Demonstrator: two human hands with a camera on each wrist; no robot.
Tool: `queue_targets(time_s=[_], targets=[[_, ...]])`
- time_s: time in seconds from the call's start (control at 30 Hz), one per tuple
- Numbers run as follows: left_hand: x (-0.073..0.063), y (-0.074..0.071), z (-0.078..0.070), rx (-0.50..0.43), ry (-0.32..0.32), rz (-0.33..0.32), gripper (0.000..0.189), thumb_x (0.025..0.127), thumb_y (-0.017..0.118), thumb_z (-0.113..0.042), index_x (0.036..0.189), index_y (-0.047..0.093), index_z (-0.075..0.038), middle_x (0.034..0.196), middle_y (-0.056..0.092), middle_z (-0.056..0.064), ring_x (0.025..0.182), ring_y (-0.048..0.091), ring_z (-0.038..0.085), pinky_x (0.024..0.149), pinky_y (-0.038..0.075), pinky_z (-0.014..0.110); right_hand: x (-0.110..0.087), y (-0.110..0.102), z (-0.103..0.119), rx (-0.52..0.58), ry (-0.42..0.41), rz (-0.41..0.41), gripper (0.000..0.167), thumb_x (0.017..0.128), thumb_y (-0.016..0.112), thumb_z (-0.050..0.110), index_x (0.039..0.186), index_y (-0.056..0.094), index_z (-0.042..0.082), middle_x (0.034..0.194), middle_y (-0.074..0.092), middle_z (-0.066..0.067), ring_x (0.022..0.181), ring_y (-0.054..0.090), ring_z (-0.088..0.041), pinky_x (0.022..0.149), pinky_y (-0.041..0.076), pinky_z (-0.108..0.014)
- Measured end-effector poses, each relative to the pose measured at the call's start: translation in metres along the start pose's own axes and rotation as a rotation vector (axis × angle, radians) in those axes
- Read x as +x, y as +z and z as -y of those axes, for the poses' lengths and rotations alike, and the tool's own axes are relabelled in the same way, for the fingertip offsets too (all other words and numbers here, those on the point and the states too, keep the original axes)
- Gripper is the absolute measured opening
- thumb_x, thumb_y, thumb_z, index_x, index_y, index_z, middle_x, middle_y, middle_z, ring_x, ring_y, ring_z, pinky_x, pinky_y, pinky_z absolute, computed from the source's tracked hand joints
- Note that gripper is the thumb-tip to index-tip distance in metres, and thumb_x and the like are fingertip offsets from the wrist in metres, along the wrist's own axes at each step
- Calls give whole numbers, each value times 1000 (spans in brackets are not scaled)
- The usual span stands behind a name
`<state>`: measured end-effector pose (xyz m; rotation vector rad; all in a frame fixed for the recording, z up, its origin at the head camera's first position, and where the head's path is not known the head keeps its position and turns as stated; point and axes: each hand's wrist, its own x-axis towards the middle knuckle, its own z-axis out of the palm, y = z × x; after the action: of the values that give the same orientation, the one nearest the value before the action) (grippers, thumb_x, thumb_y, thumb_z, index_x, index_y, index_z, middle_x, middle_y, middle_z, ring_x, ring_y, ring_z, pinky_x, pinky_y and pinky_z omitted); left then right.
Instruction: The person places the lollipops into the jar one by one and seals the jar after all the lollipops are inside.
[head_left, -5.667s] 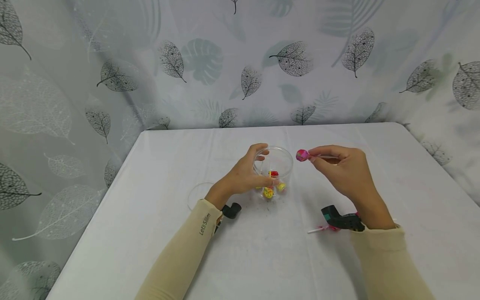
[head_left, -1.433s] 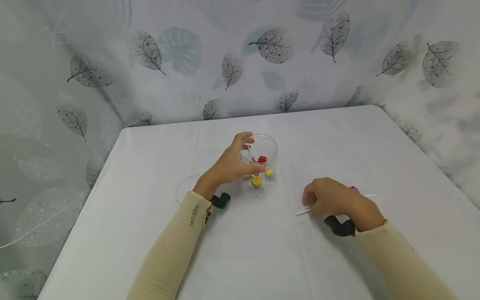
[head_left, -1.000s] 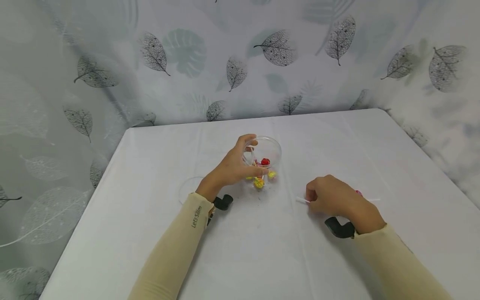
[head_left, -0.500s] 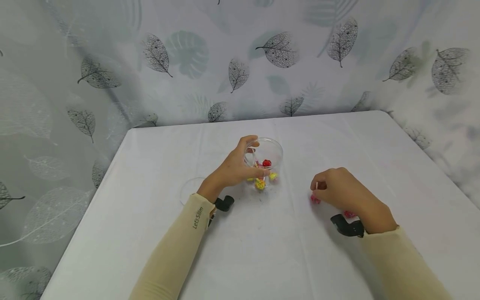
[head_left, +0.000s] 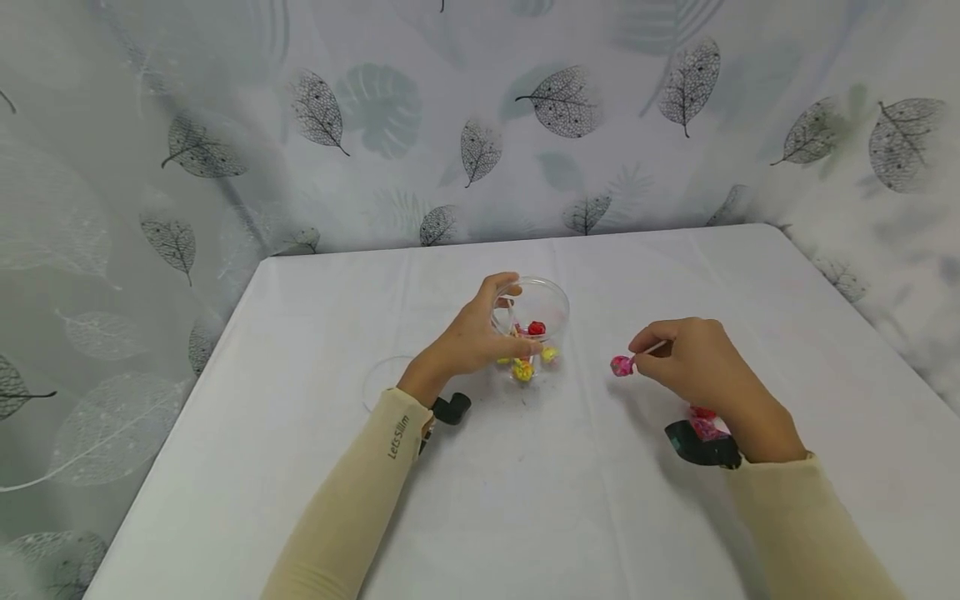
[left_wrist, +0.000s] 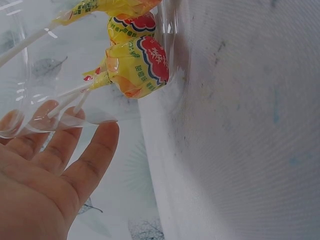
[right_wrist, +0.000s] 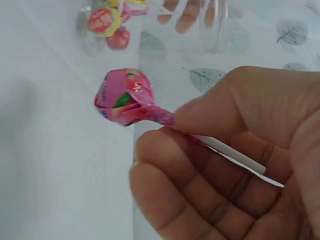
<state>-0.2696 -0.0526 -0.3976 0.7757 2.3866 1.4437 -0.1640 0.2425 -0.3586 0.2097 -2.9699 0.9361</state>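
Note:
A clear round plastic jar (head_left: 566,302) stands on the white table, its mouth facing up. My left hand (head_left: 467,340) grips it from the left, thumb in front and fingers round the far side. Several lollipops lie inside, among them a yellow one (head_left: 522,370) and a red one (head_left: 536,328); their wrappers show closer in the left wrist view. To the right of the jar, my right hand (head_left: 697,360) pinches a pink-wrapped lollipop (right_wrist: 125,97) by its stick, just below the wrapped head. That head points left toward the jar, above the table and apart from it.
A clear round lid (head_left: 367,385) lies flat on the table behind my left wrist. Red and pink wrapped candy (head_left: 705,423) lies under my right wrist, partly hidden. A leaf-patterned curtain (head_left: 465,100) hangs behind the table's far edge.
My right hand went from beside the jar, with a pink lollipop, down to the table. It has picked up a pink lollipop there and lifted it. My left hand keeps its grip on the jar.

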Motion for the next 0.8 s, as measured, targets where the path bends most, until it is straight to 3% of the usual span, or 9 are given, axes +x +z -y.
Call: queue_targets(time_s=[0.13, 0.37, 0.63, 0.8], targets=[[0, 0, 0, -1, 8, 1, 102, 84, 89, -37, 161, 24, -27, 158, 42, -5, 145, 40, 19, 110, 43, 56, 1, -2, 3, 21, 7, -55, 20, 94, 67, 12, 107, 81, 7, 92, 80, -8, 87, 73, -25, 70, 52, -35], [0, 0, 2, 7, 27, 4, 102, 85, 88, -36, 161, 23, -25, 160, 42, 2, 144, 40, 19, 110, 43, 55, 5, -3, 0, 60, 32, -175, 17, 98, 71, 21, 106, 81, 9, 90, 79, -10, 81, 71, -23, 66, 52, -33], [-1, 0, 2, -11, 21, 7, 101, 85, 88, -35, 162, 24, -25, 160, 42, 1, 144, 41, 19, 111, 43, 56, 11, -4, 3, 166, 107, -281, 30, 103, 63, 31, 114, 79, 8, 93, 80, -12, 75, 69, -1, 70, 48, -33], [-1, 0, 1, -8, 22, 7, 100, 85, 88, -34, 161, 24, -26, 160, 42, 1, 144, 41, 19, 110, 44, 55, 14, -3, 8, 203, 75, -347, 31, 103, 64, 31, 113, 79, 6, 95, 79, -16, 71, 66, 9, 68, 49, -24]])
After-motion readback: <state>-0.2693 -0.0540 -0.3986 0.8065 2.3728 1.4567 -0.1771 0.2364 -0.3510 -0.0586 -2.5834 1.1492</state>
